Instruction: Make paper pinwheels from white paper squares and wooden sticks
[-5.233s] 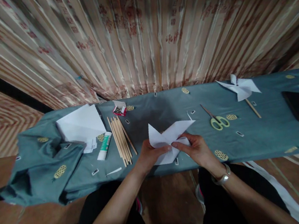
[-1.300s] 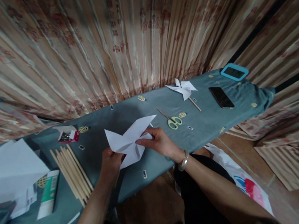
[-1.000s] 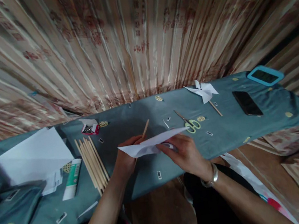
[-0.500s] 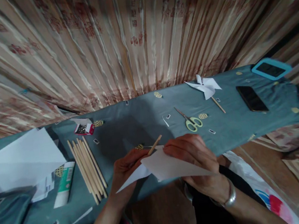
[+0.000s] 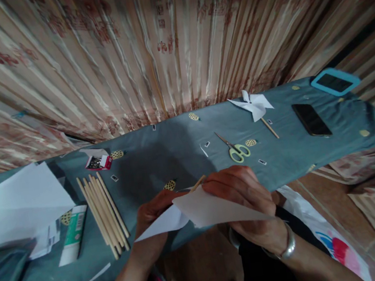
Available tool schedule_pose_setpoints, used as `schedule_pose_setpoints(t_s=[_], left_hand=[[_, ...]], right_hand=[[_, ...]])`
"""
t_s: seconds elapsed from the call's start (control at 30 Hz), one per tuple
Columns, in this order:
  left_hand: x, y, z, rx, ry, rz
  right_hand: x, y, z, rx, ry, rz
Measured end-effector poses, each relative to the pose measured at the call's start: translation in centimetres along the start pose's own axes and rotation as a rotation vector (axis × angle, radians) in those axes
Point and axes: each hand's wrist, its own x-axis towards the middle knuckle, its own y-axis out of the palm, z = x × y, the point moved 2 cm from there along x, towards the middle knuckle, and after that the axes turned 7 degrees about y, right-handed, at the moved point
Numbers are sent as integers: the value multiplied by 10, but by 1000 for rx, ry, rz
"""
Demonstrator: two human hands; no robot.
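Both hands are together near the table's front edge around a white paper pinwheel (image 5: 212,209) with folded, pointed blades. My left hand (image 5: 153,216) is closed on a thin wooden stick (image 5: 199,183), whose tip shows above the paper; the rest is hidden. My right hand (image 5: 241,193), with a silver bracelet at the wrist, is closed on the pinwheel's right side. Its fingertips are behind or on the paper and partly hidden. Beyond the hands lie green-handled scissors (image 5: 238,152) and another white pinwheel (image 5: 254,104) on a stick.
At left are several wooden sticks (image 5: 103,214), a glue tube (image 5: 74,235), white paper sheets (image 5: 20,203) and an open red box (image 5: 98,162) of small metal pieces. A phone (image 5: 311,119) and a blue-framed tablet (image 5: 335,81) lie at right. A curtain (image 5: 159,46) hangs behind.
The stick has sunk lower behind the paper, so less of its tip shows. My left hand has moved slightly left and down with the left blade. The view has shifted a little.
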Motion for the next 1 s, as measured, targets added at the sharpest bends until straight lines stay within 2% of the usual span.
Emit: schedule_pose_setpoints(t_s=[0.3,0.53,0.77,1.0], left_hand=[[1,3,-8,57,-17,-4],[1,2,-5,5,-35,-27],[0,2,-6,58,-23,-11],[1,-2,-2,11,96,-42]], right_hand=[[-1,-2,0,4,13,12],[0,-3,0,-2,18,6],[0,-3,1,-12,18,15],[0,-4,0,-2,64,59]])
